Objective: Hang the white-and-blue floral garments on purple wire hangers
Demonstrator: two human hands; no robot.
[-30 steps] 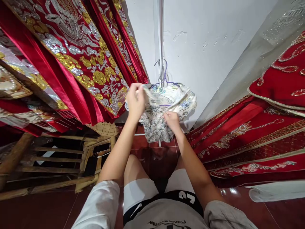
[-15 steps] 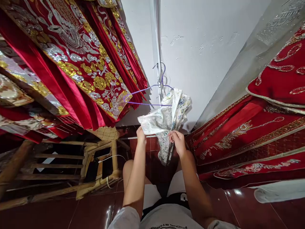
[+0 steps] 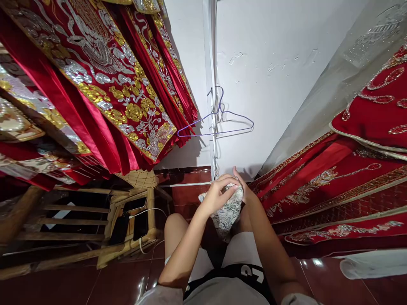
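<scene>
A pale garment (image 3: 226, 218) with a fine grey-green pattern is bunched up between my two hands, its lower end hanging over my lap. Across its top curls my left hand (image 3: 218, 192), fingers and thumb closed around the cloth. My right hand (image 3: 244, 188) grips it from the right side, its fingers partly hidden behind the fabric. Beyond the hands, a bare purple wire hanger (image 3: 219, 111) hangs by its hook from a white metal upright (image 3: 210, 51) against the wall.
Red embroidered garments with gold and silver sequins (image 3: 133, 110) hang at the left. More red beaded garments (image 3: 311, 182) and sheer covers (image 3: 337, 84) are at the right. A bamboo chair (image 3: 151, 212) with a white cable (image 3: 148, 210) stands at lower left on red tiles (image 3: 187, 197).
The garment has come off the hanger and down towards my lap, now gathered into a bunch. My left hand has moved right onto it, close to my right hand.
</scene>
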